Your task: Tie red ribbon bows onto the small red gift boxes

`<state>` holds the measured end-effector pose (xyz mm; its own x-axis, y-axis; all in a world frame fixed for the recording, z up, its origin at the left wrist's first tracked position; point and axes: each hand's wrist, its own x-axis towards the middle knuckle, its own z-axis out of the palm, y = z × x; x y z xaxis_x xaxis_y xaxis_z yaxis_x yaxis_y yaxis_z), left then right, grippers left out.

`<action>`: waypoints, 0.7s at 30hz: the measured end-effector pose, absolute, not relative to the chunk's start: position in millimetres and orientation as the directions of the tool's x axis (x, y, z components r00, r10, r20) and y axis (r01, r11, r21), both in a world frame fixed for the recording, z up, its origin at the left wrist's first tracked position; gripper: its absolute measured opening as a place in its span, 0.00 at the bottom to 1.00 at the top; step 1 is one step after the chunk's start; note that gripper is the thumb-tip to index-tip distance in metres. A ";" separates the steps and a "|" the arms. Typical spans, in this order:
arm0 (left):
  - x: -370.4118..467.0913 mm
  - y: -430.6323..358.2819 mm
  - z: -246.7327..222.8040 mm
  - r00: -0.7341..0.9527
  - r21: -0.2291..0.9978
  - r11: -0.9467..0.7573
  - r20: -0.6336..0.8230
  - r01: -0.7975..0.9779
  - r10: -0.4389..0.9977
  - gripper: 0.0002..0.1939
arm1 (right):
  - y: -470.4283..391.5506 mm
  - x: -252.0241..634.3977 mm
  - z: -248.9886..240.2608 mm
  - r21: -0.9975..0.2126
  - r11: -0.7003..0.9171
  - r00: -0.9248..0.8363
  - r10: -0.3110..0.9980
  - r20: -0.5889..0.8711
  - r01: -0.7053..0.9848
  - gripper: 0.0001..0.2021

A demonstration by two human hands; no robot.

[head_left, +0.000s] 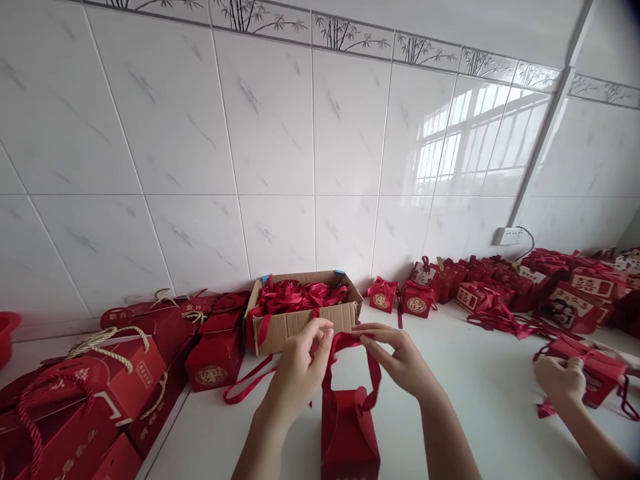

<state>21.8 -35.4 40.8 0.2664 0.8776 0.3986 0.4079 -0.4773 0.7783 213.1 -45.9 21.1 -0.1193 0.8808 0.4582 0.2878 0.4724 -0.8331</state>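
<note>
A red gift box (350,437) stands on the white table in front of me, its curved top flaps folded in. A red ribbon (373,377) rises from the box top in a loop. Above the box, my left hand (307,353) pinches the ribbon on the left side of the loop. My right hand (395,353) pinches the ribbon at the upper right, thumb and fingers together. Just behind both hands sits an open cardboard box (295,327) filled with loose red ribbons (305,298).
Red boxes with rope handles (120,367) crowd the left side, near a red basin (7,333). Finished-looking ribboned boxes (415,300) line the wall at right. Another person's hand (560,380) holds a red box (593,367) at far right. A power socket (509,236) is on the wall.
</note>
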 end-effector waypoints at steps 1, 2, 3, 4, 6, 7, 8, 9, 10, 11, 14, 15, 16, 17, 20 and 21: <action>19.7 -37.1 41.5 0.261 0.757 -0.493 0.419 0.429 0.870 0.13 | -46.6 216.3 18.0 -0.863 0.443 -0.072 0.895 0.439 0.244 0.16; 17.0 -38.7 42.1 0.257 0.734 -0.511 0.442 0.447 0.860 0.13 | -47.8 219.7 14.0 -0.890 0.409 -0.020 0.910 0.413 0.201 0.17; 13.7 -39.9 42.2 0.251 0.708 -0.530 0.468 0.466 0.847 0.13 | -49.5 223.2 9.2 -0.913 0.373 0.034 0.923 0.383 0.167 0.18; 9.9 -40.7 42.0 0.241 0.677 -0.548 0.499 0.491 0.833 0.12 | -51.8 226.9 4.0 -0.930 0.337 0.087 0.932 0.352 0.149 0.19; 0.8 -40.8 40.4 0.210 0.605 -0.569 0.561 0.557 0.801 0.11 | -58.1 234.7 -7.0 -0.947 0.272 0.176 0.937 0.301 0.172 0.21; -4.7 -40.3 39.3 0.192 0.569 -0.569 0.586 0.593 0.787 0.10 | -62.0 238.7 -12.2 -0.949 0.243 0.208 0.936 0.283 0.199 0.22; -10.9 -39.6 38.0 0.176 0.538 -0.562 0.605 0.629 0.776 0.09 | -66.2 243.0 -17.1 -0.950 0.216 0.235 0.934 0.268 0.225 0.23; -18.0 -38.8 36.6 0.163 0.512 -0.551 0.618 0.659 0.769 0.08 | -70.8 247.5 -21.6 -0.949 0.194 0.254 0.932 0.257 0.248 0.24; -25.9 -38.0 34.9 0.153 0.493 -0.538 0.624 0.683 0.766 0.07 | -75.5 252.5 -25.9 -0.946 0.174 0.272 0.929 0.249 0.272 0.24; -34.6 -37.2 32.9 0.147 0.481 -0.524 0.623 0.703 0.768 0.07 | -80.3 257.9 -30.1 -0.942 0.152 0.291 0.926 0.242 0.298 0.24; -64.5 -35.0 21.5 0.138 0.456 -0.462 0.582 0.761 0.801 0.08 | -94.6 277.7 -46.7 -0.911 0.048 0.372 0.903 0.215 0.410 0.22; -74.6 -34.2 15.1 0.135 0.446 -0.434 0.559 0.782 0.818 0.09 | -99.2 285.1 -54.6 -0.894 0.005 0.403 0.891 0.207 0.449 0.22; -84.0 -33.4 7.3 0.131 0.437 -0.402 0.529 0.805 0.838 0.10 | -103.5 292.4 -63.6 -0.874 -0.040 0.432 0.880 0.199 0.484 0.21; -92.4 -32.7 -1.9 0.132 0.430 -0.372 0.492 0.823 0.861 0.11 | -107.5 299.4 -73.6 -0.850 -0.091 0.456 0.871 0.185 0.519 0.21; -107.3 -31.9 -34.0 0.150 0.446 -0.299 0.339 0.844 0.929 0.11 | -116.0 314.2 -102.4 -0.766 -0.236 0.500 0.857 0.126 0.598 0.21; -108.0 -32.4 -44.4 0.162 0.454 -0.295 0.310 0.841 0.937 0.10 | -117.3 316.2 -109.2 -0.741 -0.256 0.502 0.856 0.125 0.621 0.20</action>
<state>-108.0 -32.4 -44.4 0.1617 0.9370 0.3098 0.8409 -0.2951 0.4536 316.2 -117.3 -109.2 0.5019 0.8559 0.1246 0.6209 -0.2562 -0.7409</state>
